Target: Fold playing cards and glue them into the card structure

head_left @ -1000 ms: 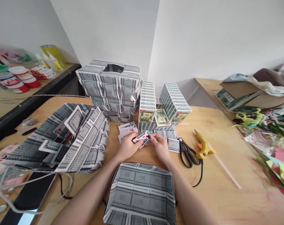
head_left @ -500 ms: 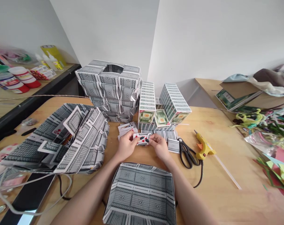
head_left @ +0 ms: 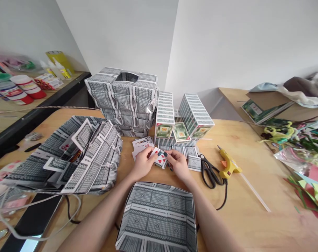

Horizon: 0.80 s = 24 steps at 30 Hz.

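Between my left hand (head_left: pixel 143 162) and my right hand (head_left: pixel 178 163) is a small folded playing card (head_left: pixel 161 160) with red hearts on it. The fingers of both hands pinch it, thumbs on top. Loose playing cards (head_left: pixel 143 142) lie face up just beyond my left hand. Past my right hand, other card pieces (head_left: pixel 193 163) lie with their grey patterned backs up. Nearer to me, between my forearms, stands an open box (head_left: pixel 159 210) made of grey-backed cards.
Scissors (head_left: pixel 210 175) and a yellow glue gun (head_left: pixel 228 164) with a glue stick lie to the right. Stacked card packs (head_left: pixel 164 115) and a tall card-built box (head_left: pixel 124 101) stand behind. A large card-built container (head_left: pixel 96 161) is at left, near white cables (head_left: pixel 14 238).
The card in my hands has turned from lying level to a tilted angle, and more of its hearts face shows. My right fingers have shifted around its edge.
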Motion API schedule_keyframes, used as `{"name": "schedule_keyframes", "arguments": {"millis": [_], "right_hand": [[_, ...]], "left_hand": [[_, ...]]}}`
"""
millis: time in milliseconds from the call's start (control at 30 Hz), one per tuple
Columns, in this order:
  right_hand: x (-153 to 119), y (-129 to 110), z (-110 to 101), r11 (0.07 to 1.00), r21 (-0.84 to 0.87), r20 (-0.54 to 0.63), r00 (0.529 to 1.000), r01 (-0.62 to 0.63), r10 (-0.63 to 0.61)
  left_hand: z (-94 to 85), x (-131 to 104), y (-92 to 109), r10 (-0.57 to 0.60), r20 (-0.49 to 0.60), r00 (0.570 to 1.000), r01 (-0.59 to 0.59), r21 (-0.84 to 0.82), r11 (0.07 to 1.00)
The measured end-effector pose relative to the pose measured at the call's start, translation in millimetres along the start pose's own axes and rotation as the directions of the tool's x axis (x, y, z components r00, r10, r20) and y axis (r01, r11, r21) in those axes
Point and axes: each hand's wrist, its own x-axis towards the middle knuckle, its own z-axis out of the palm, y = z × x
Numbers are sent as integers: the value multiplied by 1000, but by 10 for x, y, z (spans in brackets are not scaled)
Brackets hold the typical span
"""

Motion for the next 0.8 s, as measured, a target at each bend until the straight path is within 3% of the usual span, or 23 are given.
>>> {"name": "schedule_keyframes", "arguments": {"millis": [100, 200, 433, 633, 800], "right_hand": [[16, 37, 9, 993, 115, 3, 1000, 10, -10], [20, 56, 16, 968, 250, 52, 999, -9, -4], [-17, 15, 38, 947, 315, 194, 981, -61, -1], [-21, -14, 59, 942, 323, 203, 979, -95, 29], [-32, -19, 73, 943, 318, 212, 977, -97, 29]], "left_hand": [[5, 0, -17, -57, 36, 998, 63, -204, 977], [19, -4, -36, -81, 93, 992, 104, -288, 952], [22, 7, -26, -23, 36, 999, 29, -183, 983], [0, -2, 20, -29, 87, 996, 42, -146, 988], [14, -15, 19, -12, 47, 999, 18, -127, 992]]}}
